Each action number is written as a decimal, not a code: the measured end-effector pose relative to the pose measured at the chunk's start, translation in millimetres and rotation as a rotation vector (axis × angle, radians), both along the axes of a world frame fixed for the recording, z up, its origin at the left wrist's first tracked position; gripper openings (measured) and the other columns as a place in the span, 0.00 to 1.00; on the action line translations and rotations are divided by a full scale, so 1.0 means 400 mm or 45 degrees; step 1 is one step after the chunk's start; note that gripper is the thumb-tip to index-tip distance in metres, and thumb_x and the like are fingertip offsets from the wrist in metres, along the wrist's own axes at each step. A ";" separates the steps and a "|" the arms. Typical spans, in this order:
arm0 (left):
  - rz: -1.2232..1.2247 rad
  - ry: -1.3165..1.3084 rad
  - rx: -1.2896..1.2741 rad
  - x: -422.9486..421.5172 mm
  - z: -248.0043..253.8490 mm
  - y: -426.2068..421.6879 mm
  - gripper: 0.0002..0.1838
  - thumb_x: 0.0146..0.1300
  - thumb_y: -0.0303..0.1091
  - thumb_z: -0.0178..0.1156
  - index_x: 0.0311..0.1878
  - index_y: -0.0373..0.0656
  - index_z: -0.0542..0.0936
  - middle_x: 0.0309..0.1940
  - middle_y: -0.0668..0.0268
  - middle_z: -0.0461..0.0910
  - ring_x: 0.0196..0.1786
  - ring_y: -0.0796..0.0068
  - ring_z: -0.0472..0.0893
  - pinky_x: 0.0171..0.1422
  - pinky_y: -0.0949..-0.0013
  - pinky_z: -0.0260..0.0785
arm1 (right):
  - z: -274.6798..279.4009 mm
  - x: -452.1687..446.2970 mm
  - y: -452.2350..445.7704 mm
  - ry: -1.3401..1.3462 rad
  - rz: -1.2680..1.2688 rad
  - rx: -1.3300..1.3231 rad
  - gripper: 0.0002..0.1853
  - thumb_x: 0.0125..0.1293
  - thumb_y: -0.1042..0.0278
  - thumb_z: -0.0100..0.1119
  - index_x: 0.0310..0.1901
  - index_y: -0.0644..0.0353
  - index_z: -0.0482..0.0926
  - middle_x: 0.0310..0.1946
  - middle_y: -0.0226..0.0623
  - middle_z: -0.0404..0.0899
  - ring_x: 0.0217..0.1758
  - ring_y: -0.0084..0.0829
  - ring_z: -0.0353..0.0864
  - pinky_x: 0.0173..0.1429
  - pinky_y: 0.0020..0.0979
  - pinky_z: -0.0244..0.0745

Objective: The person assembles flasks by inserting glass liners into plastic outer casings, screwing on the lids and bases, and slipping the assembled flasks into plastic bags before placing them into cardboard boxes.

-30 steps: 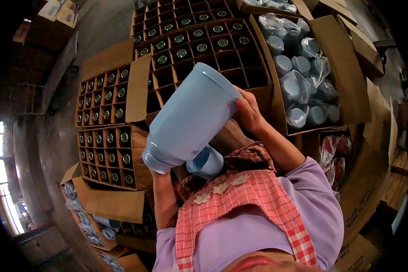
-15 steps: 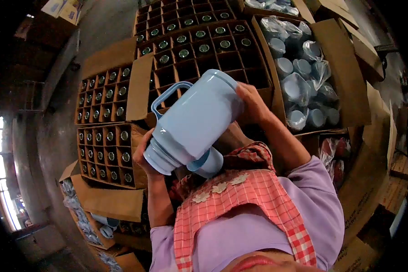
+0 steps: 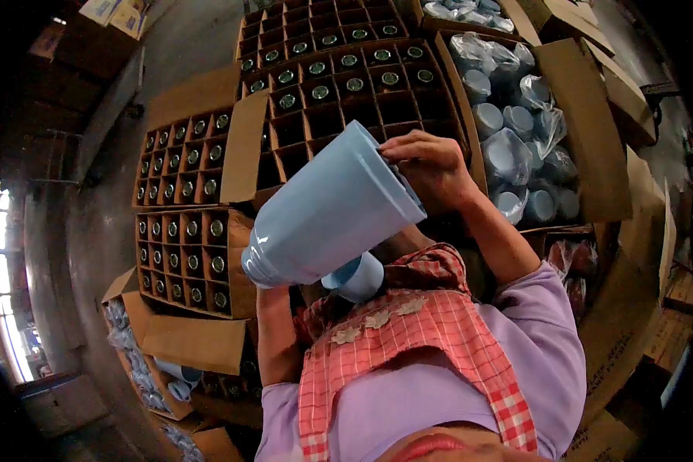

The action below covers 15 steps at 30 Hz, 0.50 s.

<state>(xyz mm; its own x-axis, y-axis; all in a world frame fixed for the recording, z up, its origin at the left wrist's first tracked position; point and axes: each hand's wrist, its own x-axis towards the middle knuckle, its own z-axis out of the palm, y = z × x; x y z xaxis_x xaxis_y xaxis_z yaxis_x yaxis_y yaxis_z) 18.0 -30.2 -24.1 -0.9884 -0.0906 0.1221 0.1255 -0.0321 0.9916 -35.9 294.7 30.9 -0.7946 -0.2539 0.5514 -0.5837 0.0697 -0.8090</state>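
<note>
A light blue thermos jug casing (image 3: 327,208) is tilted in front of my chest, its threaded neck low at the left and its wide base up at the right. My left wrist (image 3: 275,302) comes up under the neck end; the casing hides the fingers, and the handle is out of sight. At the base rim, the bent fingers of my right hand (image 3: 431,162) grip the edge. Below the casing, close to the apron (image 3: 408,323), is a smaller light blue cup-shaped piece (image 3: 359,277); what supports it is hidden.
Divided cartons (image 3: 235,304) of round-topped glass pieces stand at the left and ahead. At the right, an open carton (image 3: 593,131) holds bagged light blue parts. Red bagged parts (image 3: 574,258) lie below it. More bagged blue pieces (image 3: 135,354) sit at lower left.
The casing has turned so its handle is out of sight and its base faces right. My right hand has shifted from the side of the base to its rim. My left fingers have become hidden.
</note>
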 end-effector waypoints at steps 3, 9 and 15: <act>-0.087 -0.066 0.140 -0.005 0.008 0.002 0.12 0.57 0.26 0.57 0.45 0.33 0.78 0.40 0.63 0.80 0.40 0.77 0.79 0.45 0.73 0.72 | 0.075 0.017 0.005 0.539 0.014 0.341 0.14 0.48 0.72 0.63 0.40 0.57 0.82 0.46 0.36 0.79 0.43 0.37 0.79 0.48 0.32 0.75; -0.207 -0.177 0.461 0.014 0.023 -0.013 0.13 0.56 0.27 0.59 0.45 0.34 0.78 0.39 0.64 0.80 0.40 0.77 0.79 0.45 0.74 0.72 | 0.155 0.107 0.004 0.956 -0.178 0.690 0.16 0.39 0.70 0.67 0.35 0.46 0.82 0.42 0.30 0.79 0.38 0.33 0.78 0.36 0.30 0.77; -0.257 -0.187 0.661 0.063 0.032 -0.026 0.13 0.56 0.27 0.60 0.45 0.34 0.78 0.39 0.64 0.80 0.40 0.78 0.79 0.45 0.74 0.72 | 0.201 0.171 0.038 1.183 -0.241 0.883 0.14 0.40 0.64 0.64 0.34 0.45 0.82 0.40 0.28 0.77 0.39 0.32 0.77 0.29 0.28 0.71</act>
<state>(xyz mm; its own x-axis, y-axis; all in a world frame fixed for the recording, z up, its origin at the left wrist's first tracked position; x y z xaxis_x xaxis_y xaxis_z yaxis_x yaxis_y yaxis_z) 43.3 -40.6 -11.3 -0.9955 0.0905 -0.0276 -0.0715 -0.5282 0.8461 32.6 309.9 111.4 -0.2173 -0.6485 0.7296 -0.8628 0.4772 0.1672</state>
